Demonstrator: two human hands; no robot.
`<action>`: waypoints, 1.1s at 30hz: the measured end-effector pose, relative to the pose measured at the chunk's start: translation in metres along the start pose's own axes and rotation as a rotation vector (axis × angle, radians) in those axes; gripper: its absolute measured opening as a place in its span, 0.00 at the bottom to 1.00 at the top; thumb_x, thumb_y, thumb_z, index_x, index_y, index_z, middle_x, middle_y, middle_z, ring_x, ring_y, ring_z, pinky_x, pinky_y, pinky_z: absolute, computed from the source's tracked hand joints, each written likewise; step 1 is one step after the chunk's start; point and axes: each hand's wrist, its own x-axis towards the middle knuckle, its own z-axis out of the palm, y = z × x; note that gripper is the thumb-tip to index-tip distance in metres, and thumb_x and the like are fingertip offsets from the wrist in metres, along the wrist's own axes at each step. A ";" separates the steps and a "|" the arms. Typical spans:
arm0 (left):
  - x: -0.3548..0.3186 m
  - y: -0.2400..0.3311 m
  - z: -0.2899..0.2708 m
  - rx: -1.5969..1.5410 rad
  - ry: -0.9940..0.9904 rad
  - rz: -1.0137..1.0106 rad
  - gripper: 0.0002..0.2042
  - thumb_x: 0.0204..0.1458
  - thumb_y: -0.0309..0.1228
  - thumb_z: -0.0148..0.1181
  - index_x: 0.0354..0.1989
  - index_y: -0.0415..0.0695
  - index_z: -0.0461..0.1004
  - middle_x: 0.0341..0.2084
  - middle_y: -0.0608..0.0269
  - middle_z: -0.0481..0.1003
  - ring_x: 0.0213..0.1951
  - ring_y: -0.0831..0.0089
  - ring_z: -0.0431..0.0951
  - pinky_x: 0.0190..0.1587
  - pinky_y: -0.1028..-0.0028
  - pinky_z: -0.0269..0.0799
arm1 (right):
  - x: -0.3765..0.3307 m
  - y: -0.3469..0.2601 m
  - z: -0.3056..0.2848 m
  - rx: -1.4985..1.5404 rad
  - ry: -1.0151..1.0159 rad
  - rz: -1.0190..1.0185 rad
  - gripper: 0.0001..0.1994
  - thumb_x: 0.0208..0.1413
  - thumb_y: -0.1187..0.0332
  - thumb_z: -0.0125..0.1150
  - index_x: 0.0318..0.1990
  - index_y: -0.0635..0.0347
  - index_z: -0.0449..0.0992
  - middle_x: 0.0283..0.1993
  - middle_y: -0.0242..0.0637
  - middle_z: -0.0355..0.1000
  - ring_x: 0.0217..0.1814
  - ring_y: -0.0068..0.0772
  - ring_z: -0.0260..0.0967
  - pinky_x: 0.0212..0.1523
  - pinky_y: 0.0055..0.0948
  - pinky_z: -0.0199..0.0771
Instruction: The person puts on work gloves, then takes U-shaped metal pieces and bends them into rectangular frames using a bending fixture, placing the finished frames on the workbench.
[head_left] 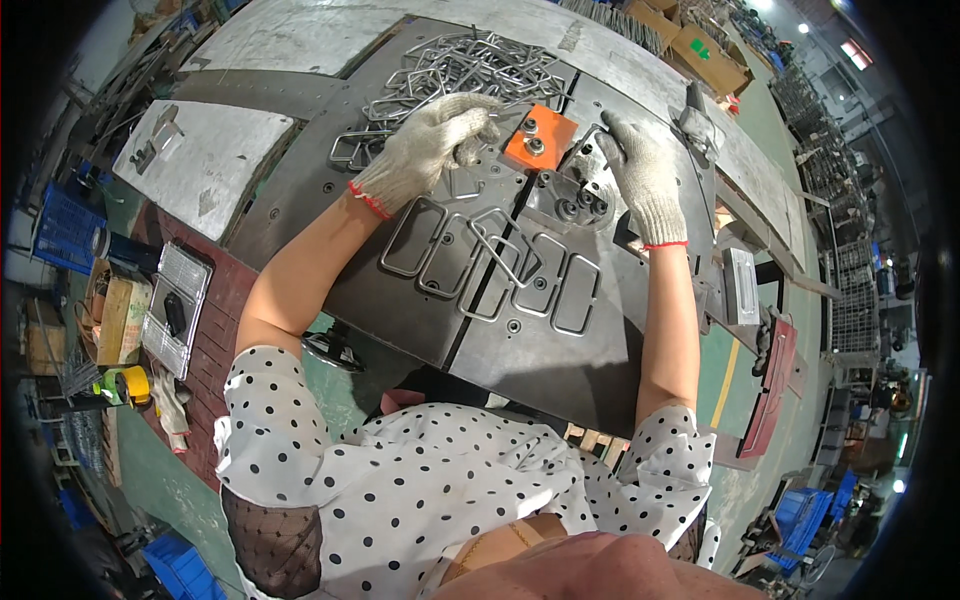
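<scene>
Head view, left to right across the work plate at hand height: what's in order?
Grey side plate → left hand in a knit glove, on bent wire loops → orange block → right hand, gloved, at the metal fixture → grey lever.

Bent wire frames (495, 265) crowd the near middle of the steel worktable (560, 370), and a tangled wire-frame pile (470, 65) blocks the far side. Bare plate lies open near right, below the orange block (538, 140).
</scene>
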 end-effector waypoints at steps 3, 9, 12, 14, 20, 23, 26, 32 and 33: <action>-0.003 0.001 -0.001 -0.030 0.006 -0.017 0.16 0.75 0.32 0.50 0.64 0.39 0.75 0.38 0.65 0.80 0.33 0.83 0.74 0.33 0.81 0.69 | 0.004 -0.002 -0.007 -0.170 0.071 0.010 0.15 0.67 0.65 0.63 0.57 0.56 0.84 0.51 0.49 0.81 0.54 0.54 0.78 0.54 0.45 0.78; -0.002 0.001 -0.001 0.040 0.068 -0.021 0.17 0.76 0.35 0.48 0.63 0.40 0.76 0.38 0.65 0.80 0.33 0.84 0.74 0.34 0.82 0.69 | -0.001 0.033 0.007 -0.110 -0.060 0.038 0.16 0.64 0.72 0.61 0.58 0.55 0.84 0.53 0.46 0.82 0.58 0.51 0.79 0.59 0.42 0.77; -0.004 0.004 -0.003 0.039 0.005 0.042 0.18 0.76 0.37 0.47 0.62 0.39 0.77 0.37 0.66 0.80 0.34 0.84 0.74 0.35 0.82 0.69 | -0.009 0.051 0.020 -0.109 -0.221 0.099 0.17 0.64 0.74 0.59 0.58 0.53 0.84 0.58 0.42 0.81 0.62 0.49 0.77 0.63 0.41 0.76; -0.008 0.013 0.002 0.085 0.009 0.080 0.17 0.74 0.36 0.49 0.61 0.40 0.77 0.37 0.66 0.81 0.31 0.84 0.73 0.35 0.81 0.70 | -0.012 0.055 0.020 -0.025 -0.294 0.100 0.18 0.64 0.75 0.58 0.58 0.52 0.84 0.59 0.42 0.80 0.63 0.50 0.77 0.64 0.41 0.75; -0.005 0.010 0.011 0.069 0.141 0.120 0.17 0.75 0.36 0.49 0.61 0.40 0.78 0.38 0.68 0.81 0.36 0.82 0.78 0.41 0.80 0.75 | -0.015 0.069 0.030 0.009 -0.207 0.098 0.18 0.62 0.73 0.56 0.55 0.49 0.86 0.54 0.45 0.80 0.60 0.55 0.76 0.62 0.47 0.75; 0.007 0.024 0.016 0.147 0.083 0.100 0.17 0.75 0.36 0.49 0.62 0.40 0.76 0.38 0.67 0.81 0.34 0.82 0.77 0.39 0.80 0.74 | -0.017 0.066 0.027 0.004 -0.197 0.092 0.18 0.61 0.72 0.56 0.53 0.48 0.88 0.53 0.44 0.81 0.60 0.53 0.76 0.62 0.46 0.75; 0.026 0.045 0.057 0.310 -0.108 0.112 0.18 0.77 0.39 0.49 0.61 0.38 0.74 0.38 0.65 0.80 0.35 0.81 0.77 0.39 0.80 0.75 | -0.021 0.066 0.023 -0.014 -0.191 0.078 0.18 0.60 0.72 0.55 0.53 0.48 0.88 0.53 0.43 0.81 0.60 0.52 0.76 0.62 0.45 0.75; 0.078 0.022 0.106 0.336 -0.411 0.072 0.16 0.75 0.37 0.52 0.60 0.39 0.75 0.38 0.66 0.80 0.34 0.83 0.75 0.38 0.80 0.73 | -0.019 0.067 0.028 -0.026 -0.184 0.076 0.19 0.60 0.71 0.55 0.53 0.47 0.88 0.55 0.41 0.80 0.61 0.49 0.76 0.63 0.44 0.75; 0.077 0.016 0.110 0.290 -0.449 0.059 0.15 0.75 0.37 0.53 0.59 0.39 0.76 0.38 0.67 0.79 0.34 0.84 0.74 0.38 0.81 0.72 | -0.019 0.065 0.028 -0.017 -0.188 0.082 0.19 0.60 0.72 0.54 0.53 0.46 0.88 0.56 0.41 0.80 0.61 0.49 0.76 0.64 0.44 0.75</action>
